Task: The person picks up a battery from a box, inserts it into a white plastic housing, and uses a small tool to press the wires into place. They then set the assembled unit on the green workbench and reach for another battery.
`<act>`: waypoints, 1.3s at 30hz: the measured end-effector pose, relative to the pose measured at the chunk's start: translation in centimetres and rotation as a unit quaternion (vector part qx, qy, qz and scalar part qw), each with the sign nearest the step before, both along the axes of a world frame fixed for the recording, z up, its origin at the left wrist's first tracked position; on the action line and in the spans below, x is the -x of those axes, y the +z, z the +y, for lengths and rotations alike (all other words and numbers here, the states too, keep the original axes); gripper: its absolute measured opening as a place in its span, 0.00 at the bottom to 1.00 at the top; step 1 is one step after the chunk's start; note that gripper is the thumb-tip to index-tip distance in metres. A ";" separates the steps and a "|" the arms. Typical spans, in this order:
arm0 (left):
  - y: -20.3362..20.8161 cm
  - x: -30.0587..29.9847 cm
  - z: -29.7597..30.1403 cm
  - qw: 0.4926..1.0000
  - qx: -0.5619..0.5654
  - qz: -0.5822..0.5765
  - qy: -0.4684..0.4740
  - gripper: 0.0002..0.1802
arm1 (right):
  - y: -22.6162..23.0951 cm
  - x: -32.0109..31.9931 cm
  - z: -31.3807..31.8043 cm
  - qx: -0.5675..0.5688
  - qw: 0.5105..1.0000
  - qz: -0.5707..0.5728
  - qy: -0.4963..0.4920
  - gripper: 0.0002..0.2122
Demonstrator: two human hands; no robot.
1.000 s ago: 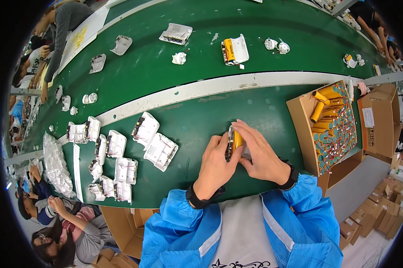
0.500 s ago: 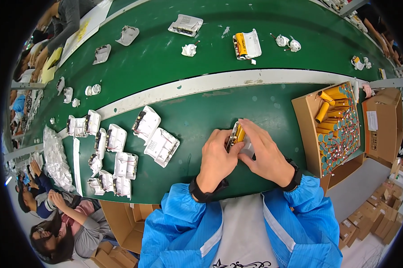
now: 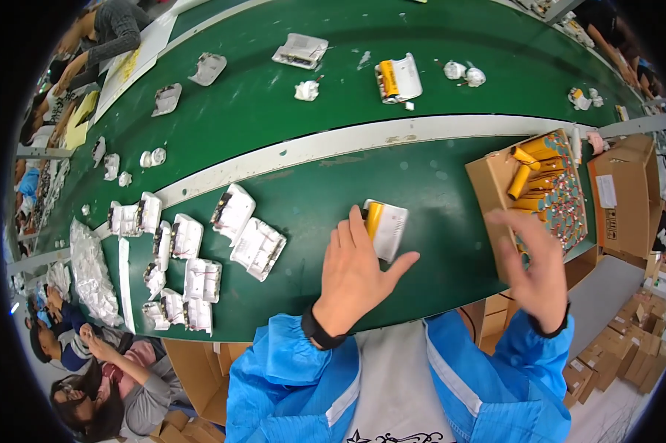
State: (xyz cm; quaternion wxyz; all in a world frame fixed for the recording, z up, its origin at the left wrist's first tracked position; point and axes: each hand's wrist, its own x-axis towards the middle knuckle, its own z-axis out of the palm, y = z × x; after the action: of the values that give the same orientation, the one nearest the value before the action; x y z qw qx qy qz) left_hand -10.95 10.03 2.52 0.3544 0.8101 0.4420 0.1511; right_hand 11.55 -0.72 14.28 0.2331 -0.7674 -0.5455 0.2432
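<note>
On the green bench in front of me lies a white plastic housing half (image 3: 392,230) with a yellow cylindrical battery (image 3: 374,220) along its left side. My left hand (image 3: 356,277) rests flat at the left edge of this housing, fingers stretched and thumb apart. The fingers partly cover the housing's left side. Over the near left edge of a cardboard box (image 3: 488,184) is my right hand (image 3: 536,269), blurred by motion, with thumb and forefinger apart and nothing visible between them. Inside the box stand many yellow batteries with thin wires, a few lying on top (image 3: 520,181).
Several white housing halves (image 3: 259,247) with wires sit at the left, beside a clear plastic bag (image 3: 96,273). Beyond a white rail (image 3: 303,150), more housings and small white parts lie on the green surface (image 3: 274,96). Another carton (image 3: 624,184) stands right. Other people sit nearby.
My right hand has left the housing and moved right to the battery box. The housing now lies on the bench, with my left hand opened out flat beside and over it.
</note>
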 end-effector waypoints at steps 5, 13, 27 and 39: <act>-1.3 -1.8 1.1 0.993 -0.022 0.112 -0.039 0.54 | -1.7 -7.2 1.5 0.004 0.981 -0.190 -0.039 0.16; -0.5 -3.3 1.3 0.990 0.000 0.134 -0.040 0.56 | -9.1 -13.4 3.7 0.076 0.937 -0.341 -0.032 0.15; -1.4 -3.4 14.7 0.973 -0.115 0.161 0.119 0.55 | -9.9 -14.9 3.6 0.018 0.915 -0.402 -0.032 0.10; -0.9 -7.5 29.8 0.943 -0.173 0.252 0.131 0.61 | -7.9 -11.6 -5.6 -0.318 0.916 -0.017 -0.246 0.08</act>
State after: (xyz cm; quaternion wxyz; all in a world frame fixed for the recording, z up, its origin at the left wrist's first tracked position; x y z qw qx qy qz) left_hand -3.42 39.84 1.59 0.0632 0.8057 0.5858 0.0613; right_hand 23.12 -6.35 6.40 0.5077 -0.7669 -0.3920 -0.0212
